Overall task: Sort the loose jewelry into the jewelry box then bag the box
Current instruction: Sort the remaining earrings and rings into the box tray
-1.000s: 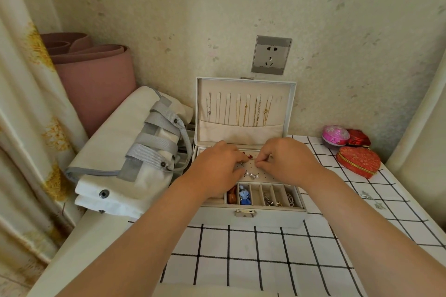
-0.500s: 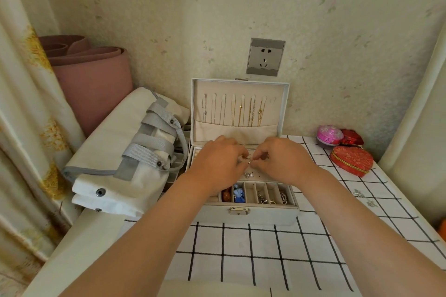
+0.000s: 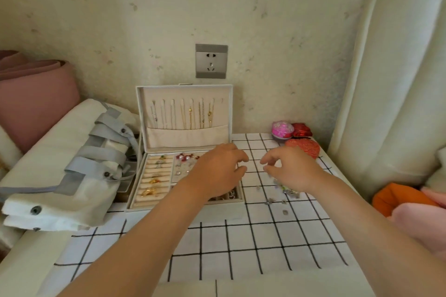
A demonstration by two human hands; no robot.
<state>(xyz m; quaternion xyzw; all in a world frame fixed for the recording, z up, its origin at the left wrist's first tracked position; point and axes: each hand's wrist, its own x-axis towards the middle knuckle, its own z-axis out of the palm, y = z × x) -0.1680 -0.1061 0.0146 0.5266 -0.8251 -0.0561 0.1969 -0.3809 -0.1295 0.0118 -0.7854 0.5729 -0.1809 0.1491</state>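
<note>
Soft, even light is seen, with only faint shadows. The whole frame is slightly blurred, the right hand (image 3: pixel 293 171) most; the edges are bent.

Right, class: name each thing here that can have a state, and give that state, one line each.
jewelry box: open, lid upright
necklaces: hanging inside the lid
loose jewelry: on the tablecloth, outside the box
white bag: lying flat beside the box
red heart-shaped box: closed
wall socket: nothing plugged in
left hand: fingers curled over the box, hold unclear
right hand: fingers curled over the tablecloth, hold unclear
</note>
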